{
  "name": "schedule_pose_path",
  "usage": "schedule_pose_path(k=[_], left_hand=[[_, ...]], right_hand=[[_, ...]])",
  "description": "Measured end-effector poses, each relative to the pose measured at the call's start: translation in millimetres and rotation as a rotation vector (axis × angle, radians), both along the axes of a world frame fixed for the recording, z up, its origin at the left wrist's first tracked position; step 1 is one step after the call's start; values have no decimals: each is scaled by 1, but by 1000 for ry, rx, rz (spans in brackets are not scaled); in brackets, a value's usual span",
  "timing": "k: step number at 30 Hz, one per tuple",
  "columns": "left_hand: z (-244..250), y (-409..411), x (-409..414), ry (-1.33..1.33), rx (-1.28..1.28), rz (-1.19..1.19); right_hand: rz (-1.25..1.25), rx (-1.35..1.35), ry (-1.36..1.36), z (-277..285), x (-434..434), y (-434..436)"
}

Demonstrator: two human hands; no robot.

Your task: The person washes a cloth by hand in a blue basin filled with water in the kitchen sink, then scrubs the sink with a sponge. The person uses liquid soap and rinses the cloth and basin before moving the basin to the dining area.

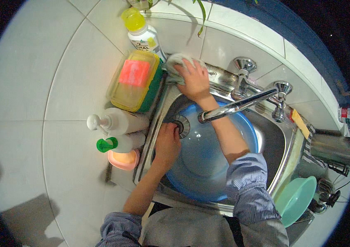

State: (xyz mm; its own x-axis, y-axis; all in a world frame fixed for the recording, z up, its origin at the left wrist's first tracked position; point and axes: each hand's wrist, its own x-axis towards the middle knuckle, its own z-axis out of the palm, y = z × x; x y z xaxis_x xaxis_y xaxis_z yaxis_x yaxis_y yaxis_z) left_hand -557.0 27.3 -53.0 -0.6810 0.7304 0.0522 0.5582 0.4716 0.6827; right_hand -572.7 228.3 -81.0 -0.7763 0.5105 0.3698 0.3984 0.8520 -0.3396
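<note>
My right hand [195, 81] presses a pale, damp-looking cloth [172, 64] against the back left corner of the steel sink's rim [224, 74]. Its fingers are spread over the cloth. Between the fingers of my left hand [168, 143] is a round metal sink strainer [185, 126], held over the left side of a blue plastic basin [206, 154]. The basin stands in the sink bowl and seems to hold water. A chrome swivel spout [240, 105] reaches across above my right forearm.
Along the left edge stand a white bottle with a yellow cap [147, 38], a yellow-lidded box [131, 98] bearing a pink block, a pump bottle [128, 123], a green-capped bottle [131, 142] and a soap dish [131, 165]. A mint-green bowl [297, 200] leans at right.
</note>
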Motion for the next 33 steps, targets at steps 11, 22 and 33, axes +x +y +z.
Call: schedule_pose_path(k=[11,22,33], left_hand=[[28,-37,2,-46,127,17],[52,-65,6,4,164,111],[10,145,-55,290,120,-79]], right_hand=[[166,-168,175,7,68,-20],[211,-37,85,-31,27,-99],[484,-589,-147,3,135,-194]])
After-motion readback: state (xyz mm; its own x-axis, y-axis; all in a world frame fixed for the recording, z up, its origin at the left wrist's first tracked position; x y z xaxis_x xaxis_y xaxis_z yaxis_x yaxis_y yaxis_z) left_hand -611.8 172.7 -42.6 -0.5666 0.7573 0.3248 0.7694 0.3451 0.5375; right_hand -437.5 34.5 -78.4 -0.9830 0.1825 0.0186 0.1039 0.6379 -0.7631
